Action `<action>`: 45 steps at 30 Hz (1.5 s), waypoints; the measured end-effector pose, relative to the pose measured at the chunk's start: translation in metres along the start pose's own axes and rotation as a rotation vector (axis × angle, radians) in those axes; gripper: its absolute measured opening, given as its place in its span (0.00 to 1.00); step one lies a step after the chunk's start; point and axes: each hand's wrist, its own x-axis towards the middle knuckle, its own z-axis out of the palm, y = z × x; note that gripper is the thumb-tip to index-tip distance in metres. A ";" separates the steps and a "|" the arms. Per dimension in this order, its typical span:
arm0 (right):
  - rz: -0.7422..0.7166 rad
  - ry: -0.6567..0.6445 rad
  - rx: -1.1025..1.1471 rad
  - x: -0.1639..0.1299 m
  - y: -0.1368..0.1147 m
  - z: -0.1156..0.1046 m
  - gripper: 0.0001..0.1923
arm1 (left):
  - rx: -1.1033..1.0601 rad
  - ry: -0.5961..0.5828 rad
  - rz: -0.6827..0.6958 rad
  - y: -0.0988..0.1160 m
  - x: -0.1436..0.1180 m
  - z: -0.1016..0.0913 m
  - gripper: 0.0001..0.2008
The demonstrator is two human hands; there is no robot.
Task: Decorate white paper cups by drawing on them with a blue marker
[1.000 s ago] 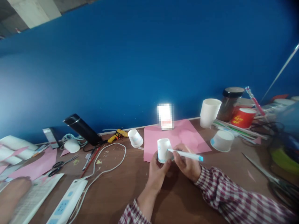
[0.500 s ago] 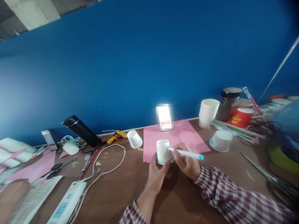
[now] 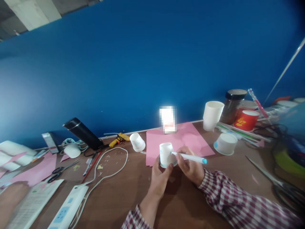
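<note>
Head cam view: left hand (image 3: 159, 174) is wrapped around a small white paper cup (image 3: 166, 154), tipped sideways just above the table (image 3: 119, 197), near its middle and in front of the pink paper sheet (image 3: 176, 140). Right hand (image 3: 190, 167) pinches a blue-capped marker (image 3: 190, 157) with its tip on the cup wall, so I'd say we're mid-drawing. Next stroke probably wants the cup turned a bit while kept steady. Decent open tabletop toward the near edge; scissors (image 3: 274, 179) lie off right, power strip (image 3: 69, 206) and cord near the left edge.
</note>
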 end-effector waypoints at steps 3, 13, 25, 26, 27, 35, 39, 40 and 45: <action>0.010 0.003 0.000 0.000 -0.001 0.000 0.05 | -0.021 -0.007 0.002 0.000 0.000 0.000 0.26; -0.007 0.001 -0.004 -0.001 -0.001 0.000 0.04 | 0.032 -0.012 0.011 0.001 0.001 0.000 0.25; -0.003 0.011 0.005 0.000 0.000 -0.001 0.05 | 0.090 -0.046 0.027 0.004 0.000 0.000 0.25; -0.002 0.012 0.004 0.000 0.000 -0.002 0.04 | 0.092 -0.045 0.029 0.004 0.000 0.000 0.25; -0.003 0.013 0.004 0.001 0.000 -0.002 0.04 | 0.097 -0.040 0.029 0.004 0.000 0.000 0.25; -0.002 0.008 0.015 0.000 0.003 0.000 0.04 | 0.105 -0.033 0.015 0.002 -0.001 -0.001 0.26; -0.001 0.002 0.019 -0.001 0.004 0.000 0.04 | 0.098 -0.029 0.008 0.001 0.000 -0.001 0.25; 0.003 0.004 0.022 -0.001 0.004 0.000 0.04 | 0.095 -0.025 0.008 0.002 0.000 -0.001 0.25; 0.009 0.030 0.045 0.000 0.003 0.001 0.04 | 0.058 -0.027 0.016 0.000 0.001 -0.001 0.26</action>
